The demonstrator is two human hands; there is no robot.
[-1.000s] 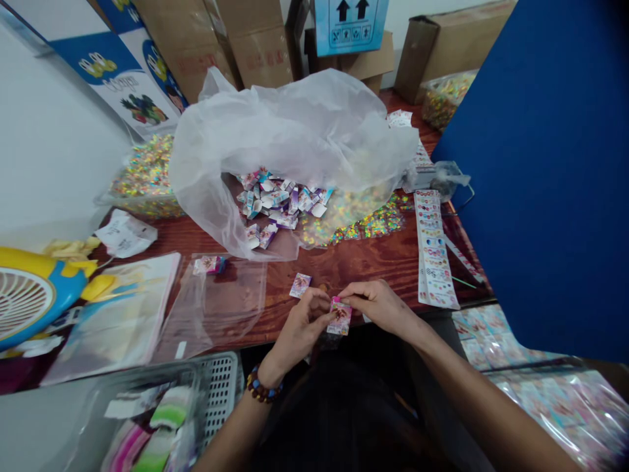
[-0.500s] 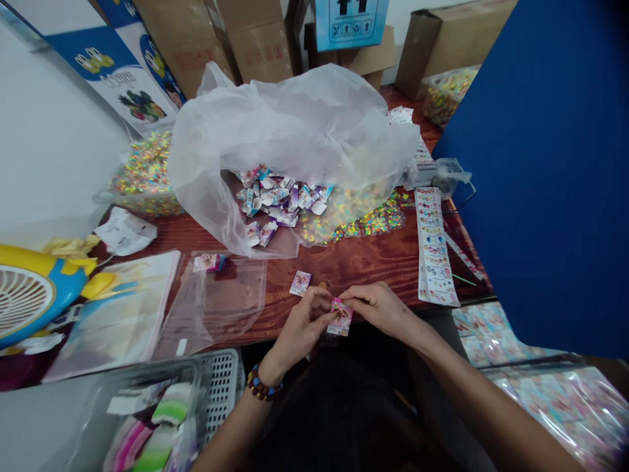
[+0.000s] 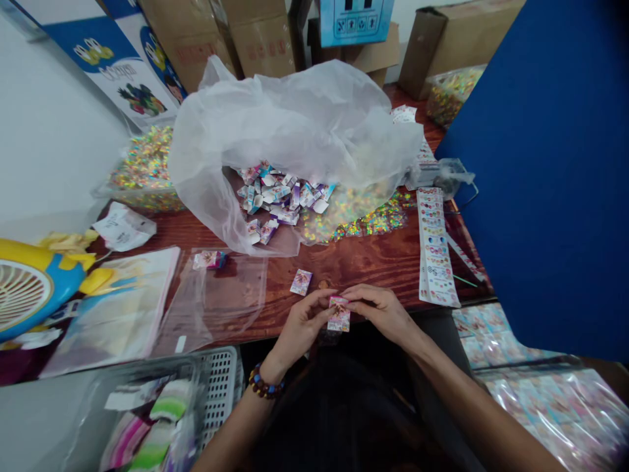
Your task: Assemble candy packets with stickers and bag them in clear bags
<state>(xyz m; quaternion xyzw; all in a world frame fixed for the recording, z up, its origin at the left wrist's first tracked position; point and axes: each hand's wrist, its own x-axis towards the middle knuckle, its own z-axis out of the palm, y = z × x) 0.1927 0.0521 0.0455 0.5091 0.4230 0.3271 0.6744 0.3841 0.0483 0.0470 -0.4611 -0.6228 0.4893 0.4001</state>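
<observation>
Between my two hands, at the near edge of the table, is a small printed box (image 3: pixel 339 316) with a pink top edge. My left hand (image 3: pixel 308 321) pinches its left side between thumb and fingers. My right hand (image 3: pixel 381 311) grips its top right corner, fingertips pressed on the upper edge. Another small box (image 3: pixel 301 282) lies flat on the table just beyond my left hand. Farther back, a pile of small open boxes (image 3: pixel 278 196) spills from a big translucent plastic bag (image 3: pixel 295 124).
Small packets of shiny confetti (image 3: pixel 373 223) lie right of the pile. A sticker sheet (image 3: pixel 436 249) sits farther right. On the left are a clear plastic sleeve (image 3: pixel 236 295) with boxes on it, a yellow and blue fan (image 3: pixel 44 282) and a grey basket (image 3: pixel 221 380). A blue panel (image 3: pixel 545 177) stands at right.
My right hand's fingers have shifted slightly over the top edge of the box, which now sits a little more upright. The view has moved slightly.
</observation>
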